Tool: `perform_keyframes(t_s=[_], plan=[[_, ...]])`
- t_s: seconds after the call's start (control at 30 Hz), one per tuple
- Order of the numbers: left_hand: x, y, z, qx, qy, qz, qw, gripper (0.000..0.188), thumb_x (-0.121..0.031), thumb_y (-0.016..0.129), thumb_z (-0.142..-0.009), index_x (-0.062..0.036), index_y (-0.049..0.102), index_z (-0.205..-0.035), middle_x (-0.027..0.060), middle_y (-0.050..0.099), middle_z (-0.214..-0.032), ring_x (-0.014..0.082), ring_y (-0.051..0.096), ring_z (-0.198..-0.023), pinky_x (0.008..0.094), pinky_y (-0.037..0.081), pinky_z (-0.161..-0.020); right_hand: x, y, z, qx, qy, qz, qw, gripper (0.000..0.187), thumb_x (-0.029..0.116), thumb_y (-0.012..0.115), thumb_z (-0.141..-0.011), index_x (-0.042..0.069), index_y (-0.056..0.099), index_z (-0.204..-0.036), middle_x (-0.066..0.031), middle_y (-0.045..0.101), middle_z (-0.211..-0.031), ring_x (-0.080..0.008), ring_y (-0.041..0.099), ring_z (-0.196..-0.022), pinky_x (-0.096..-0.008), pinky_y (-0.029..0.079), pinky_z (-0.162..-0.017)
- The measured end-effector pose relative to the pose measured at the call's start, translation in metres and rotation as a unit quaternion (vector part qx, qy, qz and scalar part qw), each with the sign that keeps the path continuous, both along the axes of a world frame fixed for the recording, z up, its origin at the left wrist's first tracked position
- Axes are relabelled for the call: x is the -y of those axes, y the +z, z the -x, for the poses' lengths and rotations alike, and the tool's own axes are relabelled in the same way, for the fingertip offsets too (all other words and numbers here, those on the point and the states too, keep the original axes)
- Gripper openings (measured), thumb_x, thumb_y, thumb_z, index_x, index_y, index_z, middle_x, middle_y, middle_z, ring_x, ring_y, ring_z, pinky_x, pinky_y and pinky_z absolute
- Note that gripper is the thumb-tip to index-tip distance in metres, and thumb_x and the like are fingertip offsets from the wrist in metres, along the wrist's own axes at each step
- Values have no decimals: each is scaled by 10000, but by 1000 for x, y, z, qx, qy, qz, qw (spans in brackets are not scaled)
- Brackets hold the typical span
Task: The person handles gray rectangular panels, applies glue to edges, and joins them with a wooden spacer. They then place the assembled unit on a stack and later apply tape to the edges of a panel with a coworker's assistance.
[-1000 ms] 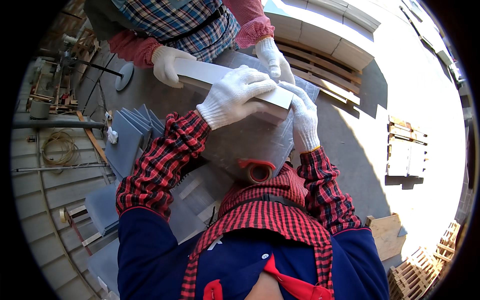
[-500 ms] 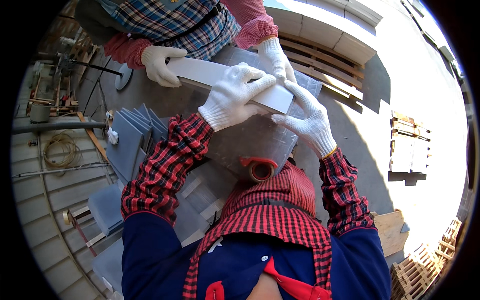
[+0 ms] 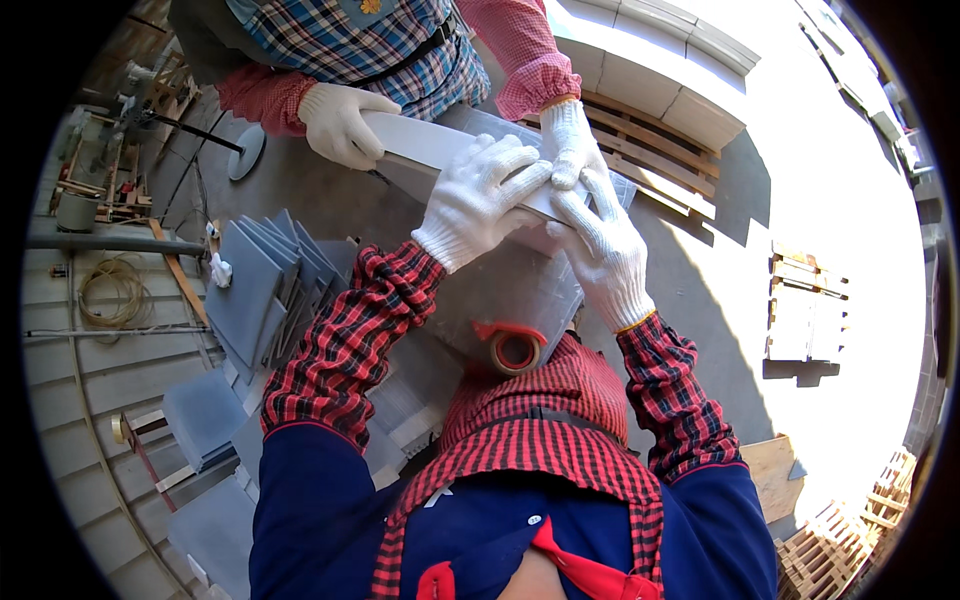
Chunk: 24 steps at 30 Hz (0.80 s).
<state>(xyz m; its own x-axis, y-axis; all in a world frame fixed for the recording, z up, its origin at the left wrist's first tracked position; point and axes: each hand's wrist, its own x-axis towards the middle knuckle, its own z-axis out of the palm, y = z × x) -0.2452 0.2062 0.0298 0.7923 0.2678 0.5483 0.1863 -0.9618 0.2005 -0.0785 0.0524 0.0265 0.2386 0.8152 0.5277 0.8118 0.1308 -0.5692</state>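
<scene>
A long white panel (image 3: 418, 140) stretches across the space between me and a co-worker, above a clear-wrapped surface (image 3: 470, 290). My left hand (image 3: 482, 200), in a white knit glove, grips its near edge, fingers across the top. My gloved right hand (image 3: 606, 250) closes on the panel's right end; my fingertips there are partly hidden. The co-worker's gloved hand (image 3: 345, 122) holds the left end, and their other glove (image 3: 570, 148) presses on the right end, touching my fingers. A red tape dispenser (image 3: 514, 346) with a roll lies close to my apron.
Grey panels (image 3: 262, 290) lean in a row at left, with more grey sheets (image 3: 204, 412) below them. A wooden pallet (image 3: 655, 160) carrying pale blocks stands at far right. Another pallet (image 3: 808, 305) lies in sunlight, and stacked pallets (image 3: 840, 540) stand lower right.
My right hand has moved in from spread fingers to close on the panel's right end. The panel and the co-worker's hands sit slightly further right and lower in view.
</scene>
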Motion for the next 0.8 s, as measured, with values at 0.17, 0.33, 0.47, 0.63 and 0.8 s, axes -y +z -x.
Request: perform_keyframes(t_s=[0.17,0.33,0.47,0.63,0.8], plan=[[14,-16,10,-15,67,-32,997,668,-356,809,-810,-242,572,-1424,86,513,-1499,366,438,-1424,625,234,-1209,61,-30,30,-26,39,-49,998,523,-15,816,-748,82,709,-1251,-191,649,-1324,-391,632,-1220,-455,530,-1022],[25,-22,9,-23,130,-34,991,674,-392,781,-857,-299,520,-1472,116,417,-1570,387,315,-1500,672,161,-1217,93,-137,63,-63,85,330,938,708,353,817,-757,90,584,-1371,-162,630,-1280,-389,660,-1078,-479,548,-904],[53,-23,11,19,183,20,983,643,-300,797,-846,-255,580,-1450,173,408,-1587,450,304,-1495,677,165,-1215,66,-193,89,100,97,446,884,503,334,813,-743,99,664,-1162,-170,646,-1166,-354,682,-1006,-474,574,-807],[118,-20,54,83,150,225,959,497,-127,767,-871,-113,650,-1354,186,544,-1479,411,520,-1347,522,382,-1158,50,-213,83,132,110,446,879,174,195,635,-853,102,720,-972,-159,698,-1001,-361,702,-951,-470,592,-767],[178,-59,150,77,378,498,776,325,-290,613,-1027,-22,720,-1178,162,738,-1146,289,705,-1072,364,527,-975,62,-137,31,-190,157,513,822,510,262,660,-855,156,671,-1354,-202,740,-1135,-335,718,-1068,-422,548,-931]])
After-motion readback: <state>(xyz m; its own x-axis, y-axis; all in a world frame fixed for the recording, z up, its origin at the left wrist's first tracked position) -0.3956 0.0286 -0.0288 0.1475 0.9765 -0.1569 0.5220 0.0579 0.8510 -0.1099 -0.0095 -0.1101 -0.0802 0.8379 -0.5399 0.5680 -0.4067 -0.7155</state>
